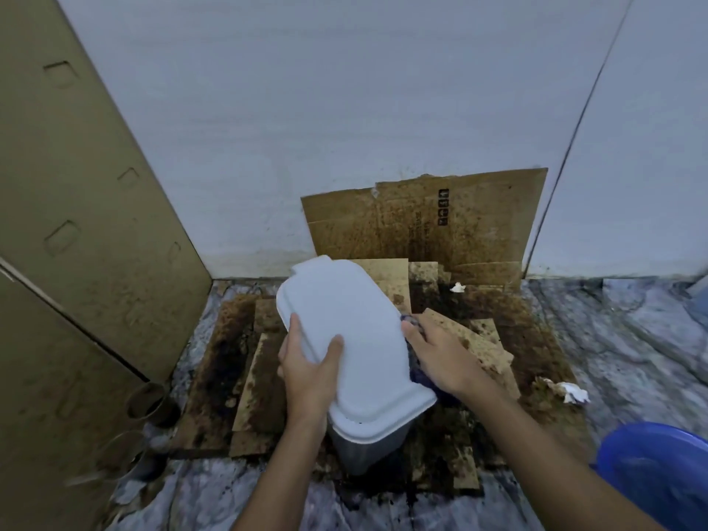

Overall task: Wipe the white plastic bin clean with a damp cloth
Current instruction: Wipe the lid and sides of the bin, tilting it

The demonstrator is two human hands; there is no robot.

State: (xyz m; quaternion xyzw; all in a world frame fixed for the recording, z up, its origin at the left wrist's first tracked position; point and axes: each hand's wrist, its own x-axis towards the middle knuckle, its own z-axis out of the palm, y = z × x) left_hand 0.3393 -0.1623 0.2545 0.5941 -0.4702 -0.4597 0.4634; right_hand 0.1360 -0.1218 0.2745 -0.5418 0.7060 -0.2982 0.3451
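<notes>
One edge each: left grip [310,371] clasps bin [344,312] rim (right grip [440,358] holds cloth [420,377] alongside).

The cloth [418,375], dark blue, shows only as slivers between the right hand [440,358] and the white plastic bin [344,331]. The rest lies under the palm, and how the fingers hold it cannot be told. Most fingers of the left hand [310,373] pass beneath the bin's edge. The blue basin [659,477] is cut by the right and bottom edges. Print on the cardboard [421,220] is too small to read. Two cylinders [151,404], lower left, are blurred.
</notes>
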